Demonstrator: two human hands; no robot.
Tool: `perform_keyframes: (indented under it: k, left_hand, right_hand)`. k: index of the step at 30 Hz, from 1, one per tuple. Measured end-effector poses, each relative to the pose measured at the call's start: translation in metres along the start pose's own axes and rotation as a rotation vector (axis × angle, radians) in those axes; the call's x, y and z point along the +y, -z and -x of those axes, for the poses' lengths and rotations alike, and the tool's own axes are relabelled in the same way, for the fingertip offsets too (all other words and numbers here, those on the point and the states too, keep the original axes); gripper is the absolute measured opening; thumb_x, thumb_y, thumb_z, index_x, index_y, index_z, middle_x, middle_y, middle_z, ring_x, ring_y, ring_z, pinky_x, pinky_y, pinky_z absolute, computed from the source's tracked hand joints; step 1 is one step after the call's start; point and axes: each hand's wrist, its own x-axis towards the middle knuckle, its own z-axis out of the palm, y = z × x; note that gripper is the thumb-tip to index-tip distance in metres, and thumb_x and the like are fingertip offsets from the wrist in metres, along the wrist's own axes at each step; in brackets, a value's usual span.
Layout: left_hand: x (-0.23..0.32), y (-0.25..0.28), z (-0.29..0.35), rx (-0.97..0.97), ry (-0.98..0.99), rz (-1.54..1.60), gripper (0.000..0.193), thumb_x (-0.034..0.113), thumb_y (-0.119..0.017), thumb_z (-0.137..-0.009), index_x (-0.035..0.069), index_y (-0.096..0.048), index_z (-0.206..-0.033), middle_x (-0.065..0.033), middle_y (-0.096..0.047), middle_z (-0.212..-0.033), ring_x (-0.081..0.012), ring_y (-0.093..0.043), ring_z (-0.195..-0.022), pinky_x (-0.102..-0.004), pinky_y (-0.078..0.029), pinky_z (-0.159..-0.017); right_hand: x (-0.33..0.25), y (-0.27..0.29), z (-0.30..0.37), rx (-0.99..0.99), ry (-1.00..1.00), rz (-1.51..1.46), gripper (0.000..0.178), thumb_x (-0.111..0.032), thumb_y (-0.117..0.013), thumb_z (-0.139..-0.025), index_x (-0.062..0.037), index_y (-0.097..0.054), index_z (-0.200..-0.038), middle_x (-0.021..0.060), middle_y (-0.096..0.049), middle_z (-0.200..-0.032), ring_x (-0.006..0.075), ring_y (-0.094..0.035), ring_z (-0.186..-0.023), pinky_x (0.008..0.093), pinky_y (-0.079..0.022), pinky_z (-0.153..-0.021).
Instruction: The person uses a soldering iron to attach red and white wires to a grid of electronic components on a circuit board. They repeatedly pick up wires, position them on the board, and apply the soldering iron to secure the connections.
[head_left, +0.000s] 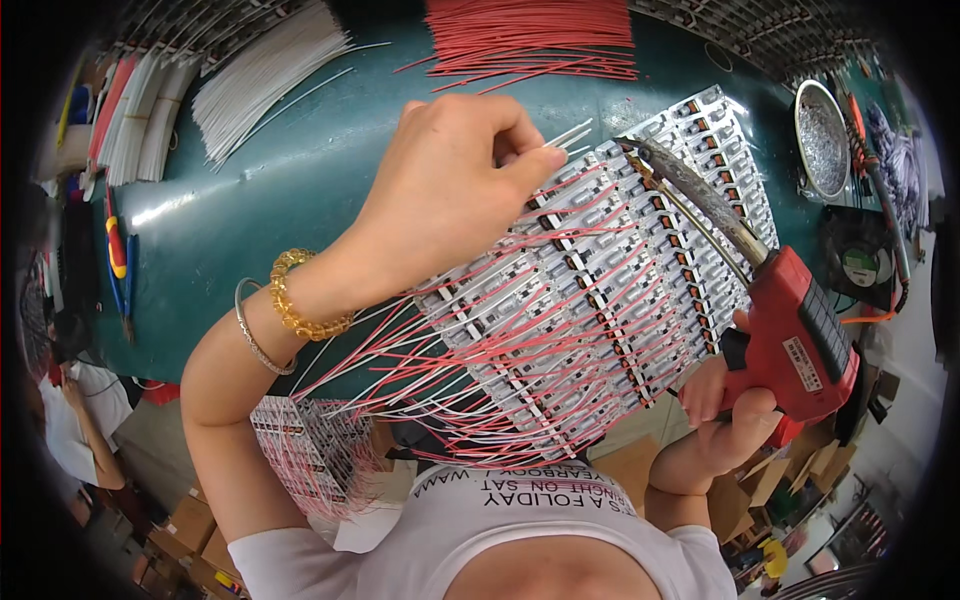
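Note:
My left hand [450, 170] is pinched closed on a few short white wires [572, 134], whose ends stick out past the thumb. It is over the upper left of a panel of small circuit boards [690, 270]. Red and white wires [440, 350] trail from the panel toward my body. My right hand [722, 410] grips a red soldering gun [800, 335] by its handle. The gun's dark tip reaches over the panel's upper part, right of the left hand; whether it touches a board I cannot tell.
Bundles of red wires [530, 35] and white wires [265, 85] lie on the green table [300, 190]. A metal bowl [822, 140] and a small black fan [862, 262] are at right. Pliers [119, 260] lie at left. Another wired panel [310, 440] is below the table edge.

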Motion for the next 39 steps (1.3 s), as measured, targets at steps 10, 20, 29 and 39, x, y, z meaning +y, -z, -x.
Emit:
perform_keyframes:
  k: [10, 20, 29, 39]
  left_hand:
    - [0.001, -0.011, -0.009, 0.008, -0.112, -0.117, 0.018, 0.012, -0.065, -0.078, -0.004, -0.062, -0.071, -0.0040, -0.059, -0.060, -0.0074, -0.051, -0.055, -0.0232, -0.041, -0.052]
    - [0.001, -0.010, -0.008, 0.005, -0.104, -0.133, 0.017, 0.012, -0.066, -0.078, -0.004, -0.063, -0.072, -0.0052, -0.060, -0.060, -0.0076, -0.051, -0.055, -0.0231, -0.041, -0.052]
    - [0.000, -0.011, -0.008, 0.006, -0.124, -0.106, 0.017, 0.013, -0.066, -0.078, -0.003, -0.063, -0.072, -0.0045, -0.060, -0.061, -0.0071, -0.051, -0.056, -0.0227, -0.041, -0.053]
    - [-0.001, -0.012, -0.007, 0.036, -0.141, -0.152, 0.017, 0.013, -0.067, -0.077, -0.003, -0.063, -0.072, -0.0055, -0.061, -0.061, -0.0079, -0.051, -0.055, -0.0232, -0.042, -0.053]
  right_hand:
    - [-0.003, -0.010, 0.000, 0.198, -0.146, 0.061, 0.075, -0.058, -0.062, -0.074, 0.0086, -0.047, -0.105, -0.0007, -0.042, -0.047, 0.0076, -0.039, -0.037, 0.0213, -0.031, -0.038]
    - [0.013, -0.003, 0.008, 0.173, 0.036, 0.162, 0.070, -0.051, -0.060, -0.080, 0.0122, -0.044, -0.106, -0.0003, -0.042, -0.047, 0.0080, -0.040, -0.037, 0.0212, -0.032, -0.038]
    - [0.024, 0.015, 0.012, 0.154, 0.073, 0.324, 0.070, -0.048, -0.061, -0.081, 0.0139, -0.042, -0.108, -0.0002, -0.042, -0.046, 0.0085, -0.039, -0.035, 0.0217, -0.032, -0.037]
    - [0.025, 0.008, 0.014, 0.193, 0.116, 0.222, 0.073, -0.050, -0.060, -0.081, 0.0151, -0.042, -0.108, -0.0001, -0.041, -0.046, 0.0081, -0.039, -0.035, 0.0214, -0.033, -0.036]
